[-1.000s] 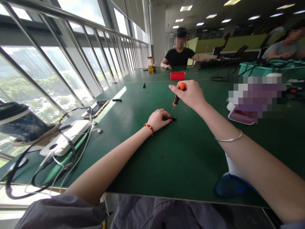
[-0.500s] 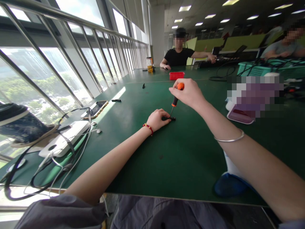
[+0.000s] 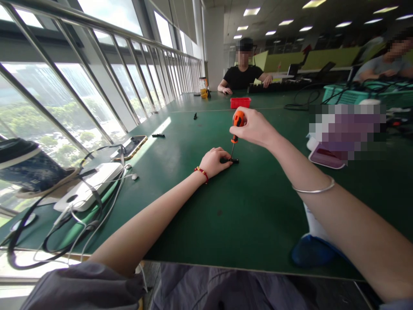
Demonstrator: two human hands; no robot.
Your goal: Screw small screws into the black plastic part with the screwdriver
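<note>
My left hand [image 3: 215, 162] rests on the green table [image 3: 206, 232], its thumb and fingers closed on a small black part [image 3: 235, 161] that lies flat there. Above it, my right hand [image 3: 254, 125] grips the orange and black handle of a screwdriver [image 3: 238, 120]. The screwdriver stands nearly upright, and its thin shaft reaches down to the black part beside my left fingertips. Exactly where the tip meets the part is too small to make out. Farther back lie two more small black pieces [image 3: 158, 135].
A red tray [image 3: 240, 103] stands toward the far side, where a person in black [image 3: 243, 77] sits. To the left are a phone [image 3: 130, 147], a white power bank [image 3: 88, 186], cables and a cup [image 3: 30, 168]. A teal basket [image 3: 342, 94] is at right.
The screwdriver handle has turned in my right hand and stands more upright. My left hand stays on the black part. The person opposite has drawn an outstretched arm inward.
</note>
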